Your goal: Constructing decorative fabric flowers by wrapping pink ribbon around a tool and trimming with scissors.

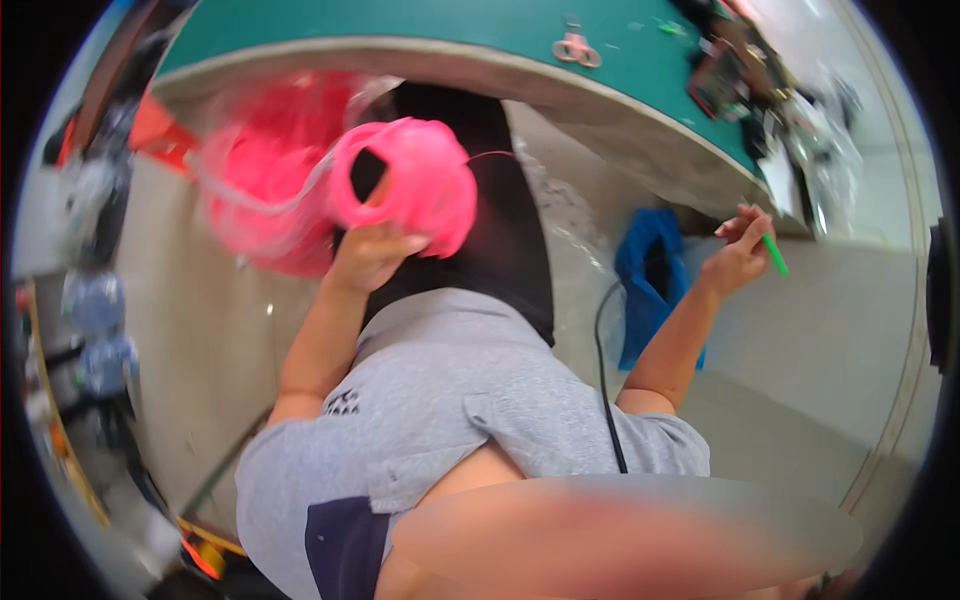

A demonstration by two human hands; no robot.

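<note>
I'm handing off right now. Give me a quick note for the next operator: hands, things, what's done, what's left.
Left hand: raised, gripping a pink coil of cord; a strand runs off it to the right.
Right hand: raised, fingers pinching a short green stick.
Nearby: scissors on the green table, blue bag on the floor below.
Done: both items in hand.
Left: cannot tell from this view.

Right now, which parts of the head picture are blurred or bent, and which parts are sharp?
In the head view, the pink coil in the left hand is smeared by motion, and the pink bundle behind it more so; the right hand with its green stick is fairly sharp; the green table edge bends with the fisheye; a blurred patch covers the lower middle.
</note>
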